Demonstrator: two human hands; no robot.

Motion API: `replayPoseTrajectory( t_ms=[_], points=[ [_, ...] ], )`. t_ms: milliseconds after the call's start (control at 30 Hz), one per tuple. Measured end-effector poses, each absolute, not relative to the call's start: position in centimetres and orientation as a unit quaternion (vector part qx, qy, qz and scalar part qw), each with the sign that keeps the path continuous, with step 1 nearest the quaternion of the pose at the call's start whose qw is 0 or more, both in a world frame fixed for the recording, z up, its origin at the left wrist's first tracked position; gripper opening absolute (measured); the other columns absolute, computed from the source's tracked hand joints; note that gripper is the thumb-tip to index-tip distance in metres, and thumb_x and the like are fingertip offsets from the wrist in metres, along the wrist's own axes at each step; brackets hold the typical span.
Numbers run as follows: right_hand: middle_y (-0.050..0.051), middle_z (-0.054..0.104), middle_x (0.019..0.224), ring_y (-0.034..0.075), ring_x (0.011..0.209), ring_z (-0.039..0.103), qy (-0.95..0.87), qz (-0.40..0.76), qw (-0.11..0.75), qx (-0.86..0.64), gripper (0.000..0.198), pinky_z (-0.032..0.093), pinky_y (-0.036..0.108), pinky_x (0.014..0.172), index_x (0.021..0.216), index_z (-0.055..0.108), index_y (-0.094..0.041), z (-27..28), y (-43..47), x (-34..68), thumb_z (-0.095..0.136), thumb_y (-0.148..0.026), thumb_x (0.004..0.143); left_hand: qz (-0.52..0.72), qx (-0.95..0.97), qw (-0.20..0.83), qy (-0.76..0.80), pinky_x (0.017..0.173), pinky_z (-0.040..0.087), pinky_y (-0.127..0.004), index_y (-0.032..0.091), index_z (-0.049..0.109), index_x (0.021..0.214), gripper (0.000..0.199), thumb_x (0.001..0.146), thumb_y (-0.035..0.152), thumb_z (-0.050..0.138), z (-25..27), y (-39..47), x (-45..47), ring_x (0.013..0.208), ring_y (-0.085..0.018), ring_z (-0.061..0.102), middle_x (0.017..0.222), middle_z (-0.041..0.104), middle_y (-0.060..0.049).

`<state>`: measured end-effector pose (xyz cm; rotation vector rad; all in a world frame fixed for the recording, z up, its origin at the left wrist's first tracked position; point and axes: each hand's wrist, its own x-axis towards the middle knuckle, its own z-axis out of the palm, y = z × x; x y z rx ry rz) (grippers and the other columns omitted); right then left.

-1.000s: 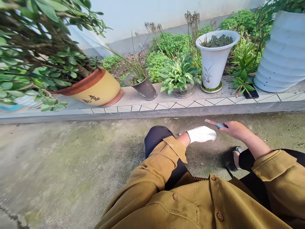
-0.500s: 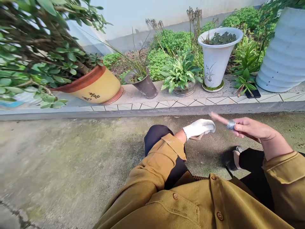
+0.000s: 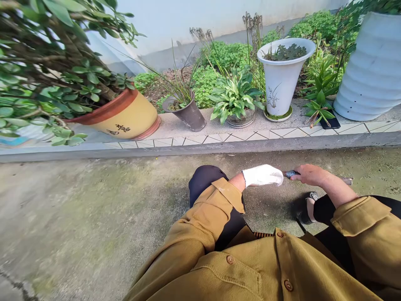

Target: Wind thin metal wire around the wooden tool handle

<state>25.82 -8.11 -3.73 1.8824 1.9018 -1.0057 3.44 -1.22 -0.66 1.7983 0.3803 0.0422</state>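
My left hand [image 3: 263, 175], in a white knitted glove, is closed with its fingers curled over. What lies inside those fingers is hidden. Bare and closed, my right hand [image 3: 310, 174] grips a wooden stick [image 3: 347, 181] whose far end sticks out past the wrist on the right. A coil of silver wire [image 3: 292, 174] is wound around the stick. This coil shows between the two hands, close to the gloved fingertips. Whether the stick's left end is inside the glove I cannot tell. Both hands are low over the concrete ground, in front of my knees.
A tiled ledge [image 3: 194, 140] runs across in front. On it stand a tilted yellow pot [image 3: 131, 115], a grey pot [image 3: 196, 115], a leafy plant [image 3: 234, 98], a tall white pot [image 3: 278, 90], a phone [image 3: 330, 122] and a ribbed white planter [image 3: 369, 71].
My right hand has moved left and turned, bringing the wire-wound part up to the glove. The stick's end, which pointed up and left, now points right. My left hand has barely moved.
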Motion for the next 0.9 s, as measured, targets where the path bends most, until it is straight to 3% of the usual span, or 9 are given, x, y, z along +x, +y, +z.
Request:
replayPoseTrajectory(
  t_ms=[133, 233, 300, 400, 467, 600, 700, 833, 900],
  points=[
    [0.002, 0.062, 0.063, 0.016, 0.055, 0.055, 0.653, -0.563, 0.131, 0.490, 0.042, 0.037, 0.028, 0.055, 0.089, 0.068, -0.018, -2.5, -9.0, 25.5, 0.057, -0.058, 0.086, -0.034, 0.755, 0.630, 0.182, 0.065, 0.043, -0.024, 0.018, 0.063, 0.067, 0.014, 0.080, 0.024, 0.064, -0.6, -0.3, 3.4, 0.069, -0.015, 0.054, 0.069, 0.062, -0.002],
    [-0.001, 0.056, 0.064, 0.013, 0.055, 0.048, 0.619, -0.682, 0.032, 0.388, 0.051, 0.035, 0.026, 0.053, 0.085, 0.064, -0.017, -1.1, -9.6, 25.7, 0.061, -0.067, 0.080, -0.018, 0.736, 0.645, 0.206, 0.063, 0.042, -0.023, 0.015, 0.065, 0.074, 0.012, 0.082, 0.025, 0.062, -0.9, 0.1, 3.5, 0.065, -0.011, 0.050, 0.073, 0.063, -0.002],
    [-0.001, 0.055, 0.067, 0.012, 0.057, 0.046, 0.605, -0.687, -0.082, 0.395, 0.050, 0.036, 0.025, 0.056, 0.084, 0.060, -0.017, -0.3, -9.7, 26.4, 0.060, -0.067, 0.082, 0.003, 0.732, 0.644, 0.222, 0.061, 0.041, -0.023, 0.014, 0.065, 0.080, 0.015, 0.085, 0.027, 0.059, -1.2, 0.2, 3.8, 0.062, -0.010, 0.048, 0.072, 0.061, -0.001],
    [0.000, 0.056, 0.069, 0.012, 0.058, 0.046, 0.567, -0.592, -0.265, 0.508, 0.048, 0.038, 0.026, 0.057, 0.082, 0.057, -0.019, 0.0, -9.6, 27.9, 0.052, -0.067, 0.087, 0.013, 0.734, 0.635, 0.240, 0.057, 0.038, -0.022, 0.014, 0.066, 0.083, 0.020, 0.088, 0.030, 0.054, -1.4, -0.1, 4.2, 0.057, -0.009, 0.045, 0.064, 0.055, 0.001],
    [0.003, 0.059, 0.070, 0.015, 0.059, 0.049, 0.535, -0.507, -0.305, 0.602, 0.050, 0.039, 0.028, 0.057, 0.082, 0.058, -0.020, -0.6, -9.1, 28.8, 0.045, -0.068, 0.090, -0.001, 0.738, 0.632, 0.237, 0.056, 0.037, -0.023, 0.015, 0.066, 0.079, 0.020, 0.087, 0.029, 0.055, -1.1, -0.7, 4.2, 0.055, -0.009, 0.044, 0.061, 0.054, 0.001],
    [0.009, 0.066, 0.071, 0.023, 0.067, 0.060, 0.550, -0.322, -0.122, 0.761, 0.047, 0.041, 0.032, 0.061, 0.087, 0.066, -0.020, -2.2, -7.9, 28.9, 0.047, -0.062, 0.090, -0.005, 0.738, 0.635, 0.230, 0.059, 0.042, -0.025, 0.018, 0.067, 0.078, 0.015, 0.084, 0.031, 0.061, 0.3, -2.1, 3.7, 0.062, -0.012, 0.051, 0.068, 0.063, -0.004],
    [0.014, 0.071, 0.084, 0.027, 0.078, 0.065, 0.597, -0.265, 0.012, 0.757, 0.040, 0.041, 0.033, 0.064, 0.095, 0.070, -0.019, -2.9, -7.6, 27.9, 0.053, -0.055, 0.089, 0.001, 0.735, 0.636, 0.235, 0.063, 0.046, -0.026, 0.019, 0.068, 0.082, 0.015, 0.082, 0.033, 0.063, 1.0, -2.1, 3.5, 0.068, -0.014, 0.055, 0.072, 0.064, -0.005],
    [0.008, 0.067, 0.068, 0.022, 0.063, 0.061, 0.669, -0.425, 0.075, 0.606, 0.040, 0.039, 0.031, 0.059, 0.087, 0.070, -0.018, -2.4, -8.2, 26.8, 0.058, -0.056, 0.086, 0.008, 0.730, 0.639, 0.241, 0.063, 0.047, -0.029, 0.016, 0.067, 0.080, 0.018, 0.080, 0.034, 0.064, 0.7, -1.1, 3.7, 0.068, -0.016, 0.056, 0.071, 0.062, -0.005],
    [0.004, 0.063, 0.061, 0.018, 0.058, 0.057, 0.671, -0.538, 0.058, 0.508, 0.045, 0.039, 0.029, 0.056, 0.082, 0.069, -0.018, -1.6, -8.7, 26.6, 0.062, -0.062, 0.082, 0.013, 0.728, 0.641, 0.243, 0.060, 0.046, -0.029, 0.017, 0.066, 0.075, 0.017, 0.080, 0.034, 0.064, 0.3, -0.5, 3.7, 0.066, -0.016, 0.055, 0.069, 0.062, -0.006]
  ],
)
